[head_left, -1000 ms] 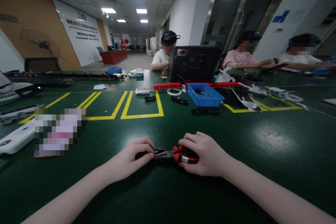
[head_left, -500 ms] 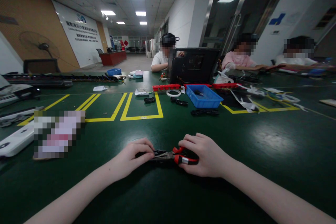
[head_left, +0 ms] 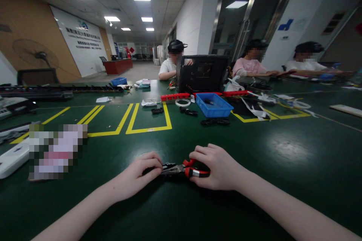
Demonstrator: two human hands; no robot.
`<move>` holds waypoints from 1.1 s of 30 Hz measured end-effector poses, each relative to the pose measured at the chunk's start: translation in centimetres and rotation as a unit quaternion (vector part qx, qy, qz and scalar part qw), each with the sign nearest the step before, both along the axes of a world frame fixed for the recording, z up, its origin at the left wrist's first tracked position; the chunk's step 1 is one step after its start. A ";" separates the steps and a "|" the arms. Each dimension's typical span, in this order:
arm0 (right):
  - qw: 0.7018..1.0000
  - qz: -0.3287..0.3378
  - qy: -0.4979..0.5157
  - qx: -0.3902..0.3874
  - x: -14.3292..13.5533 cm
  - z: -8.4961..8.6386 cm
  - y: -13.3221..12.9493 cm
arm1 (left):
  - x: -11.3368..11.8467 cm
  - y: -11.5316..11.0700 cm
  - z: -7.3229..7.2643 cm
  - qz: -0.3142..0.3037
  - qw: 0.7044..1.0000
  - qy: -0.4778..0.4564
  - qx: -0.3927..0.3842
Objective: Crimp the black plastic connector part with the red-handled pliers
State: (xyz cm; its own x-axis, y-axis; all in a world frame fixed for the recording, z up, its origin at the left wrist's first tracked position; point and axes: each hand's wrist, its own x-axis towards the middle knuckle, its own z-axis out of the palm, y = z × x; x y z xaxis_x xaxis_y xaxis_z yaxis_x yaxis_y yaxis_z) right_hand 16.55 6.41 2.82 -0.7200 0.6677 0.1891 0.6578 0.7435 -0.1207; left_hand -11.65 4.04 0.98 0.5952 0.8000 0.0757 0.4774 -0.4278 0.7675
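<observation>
Red-and-black handled pliers (head_left: 195, 172) are in my right hand (head_left: 219, 167), its fingers wrapped round the handles. The metal jaws point left and meet a small dark part (head_left: 169, 166) lying low over the green table (head_left: 181, 211). My left hand (head_left: 145, 169) pinches the left end of that dark part between thumb and fingers. What exactly the jaws touch is too small to tell.
Beyond my hands are a blue bin (head_left: 214, 105), black cable pieces (head_left: 215, 121), a white ring (head_left: 183, 102) and red strips (head_left: 174, 97). A large black casing (head_left: 202, 73) stands farther back, near a person. A white case (head_left: 15, 157) lies left.
The whole view has shifted slightly, so the background sits a little left and lower. Both hands keep their holds on the dark part and the pliers.
</observation>
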 end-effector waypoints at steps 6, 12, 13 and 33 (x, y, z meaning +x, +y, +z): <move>0.998 0.019 0.029 0.046 0.5 -0.4 0.4 | -0.4 -0.1 -0.3 -0.013 1.000 0.018 0.021; 0.991 0.039 0.086 0.100 0.9 -0.3 0.7 | -0.6 0.1 -0.7 -0.010 0.999 0.024 0.026; 0.989 0.039 0.093 0.106 0.9 -0.3 0.7 | -0.6 0.1 -0.7 -0.010 0.999 0.026 0.027; 0.995 -0.052 0.063 0.062 1.5 -1.4 2.6 | 0.0 -0.9 -0.8 -0.020 0.971 0.119 0.208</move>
State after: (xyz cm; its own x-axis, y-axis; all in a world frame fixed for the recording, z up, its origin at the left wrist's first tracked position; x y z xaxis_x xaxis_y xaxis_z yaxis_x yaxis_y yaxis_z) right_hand 18.06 9.01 1.38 -0.6131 0.7036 0.3592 0.7179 0.6860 -0.1183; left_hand -11.68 3.12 0.15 0.6655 0.7054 0.2438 0.5969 -0.6992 0.3936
